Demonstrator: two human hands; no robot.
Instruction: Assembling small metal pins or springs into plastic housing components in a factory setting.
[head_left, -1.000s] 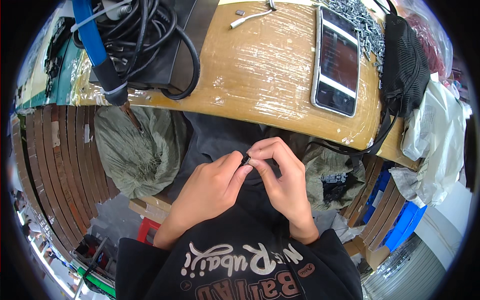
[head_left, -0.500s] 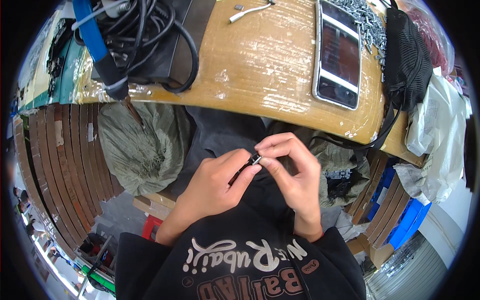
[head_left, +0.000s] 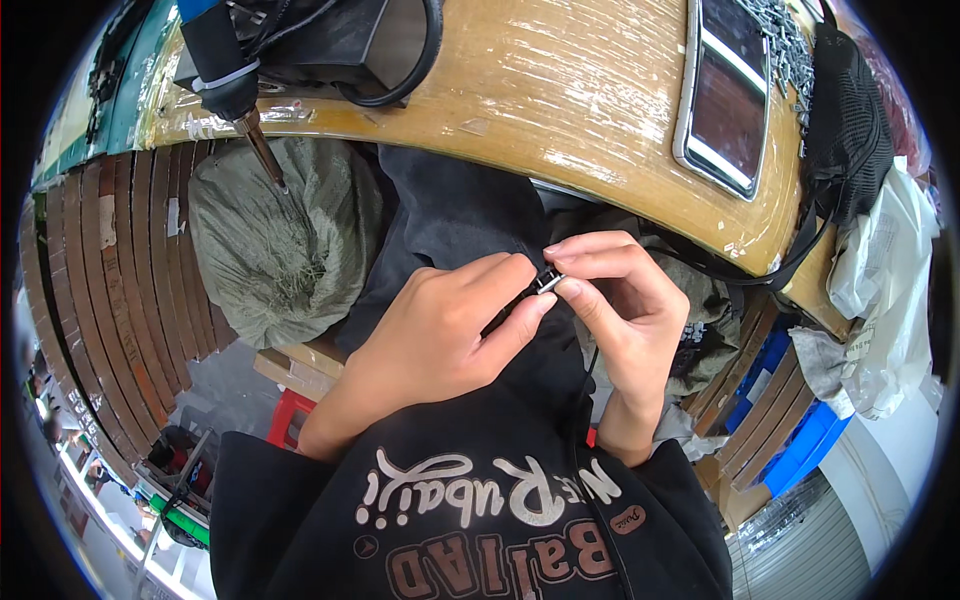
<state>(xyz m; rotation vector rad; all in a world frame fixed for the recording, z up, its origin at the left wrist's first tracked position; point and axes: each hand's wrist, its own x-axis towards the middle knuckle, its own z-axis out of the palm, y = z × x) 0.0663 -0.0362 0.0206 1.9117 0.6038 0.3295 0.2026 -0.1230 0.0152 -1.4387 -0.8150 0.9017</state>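
Below the near edge of the glossy brown worktop (head_left: 560, 90): small black-and-silver part (head_left: 546, 280)
Left hand (head_left: 445, 320) and right hand (head_left: 632, 310) fingertip-pinch it; work looks unfinished.

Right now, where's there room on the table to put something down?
The middle of the table is mostly bare, between the black box and the flat screen. Left is crowded by the box and cord; right, by metal bits and a black bag.

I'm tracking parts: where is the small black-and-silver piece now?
In the head view, the small piece is just right of centre, held between the left hand and right hand.
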